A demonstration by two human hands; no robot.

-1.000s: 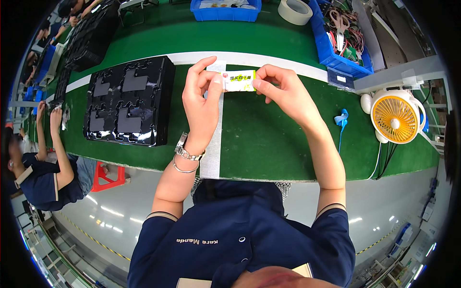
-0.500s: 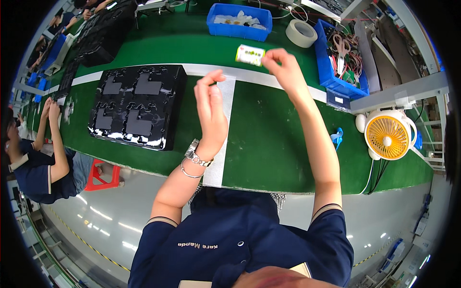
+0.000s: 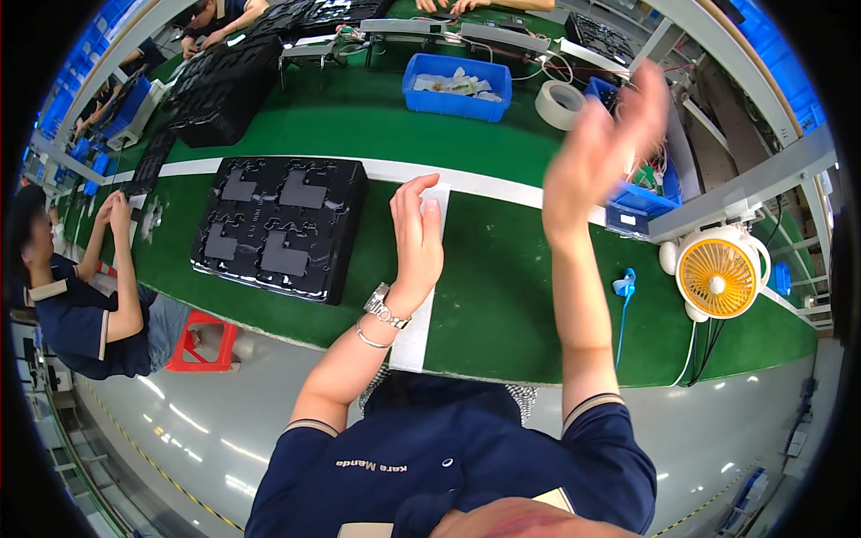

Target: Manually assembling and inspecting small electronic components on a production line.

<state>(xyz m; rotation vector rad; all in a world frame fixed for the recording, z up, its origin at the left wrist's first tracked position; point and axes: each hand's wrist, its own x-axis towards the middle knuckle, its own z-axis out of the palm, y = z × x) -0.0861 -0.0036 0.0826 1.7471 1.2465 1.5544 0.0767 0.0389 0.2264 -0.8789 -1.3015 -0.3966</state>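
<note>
The left hand (image 3: 417, 240) is relaxed, empty, the right hand (image 3: 599, 157) too blurred to tell, near the far-right tape roll (image 3: 550, 109), likely light, firm, best gripped round its outside.

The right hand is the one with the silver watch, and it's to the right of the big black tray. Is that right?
Not quite: the head view shows the silver watch belongs with the left hand, which is to the right of the big black tray.

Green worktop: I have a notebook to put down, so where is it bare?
Bare: the near patch between the pale cross strip and right forearm; the far patch between the far black stack and small blue bin. Crowded: the right end, with fan and wire bin.
</note>
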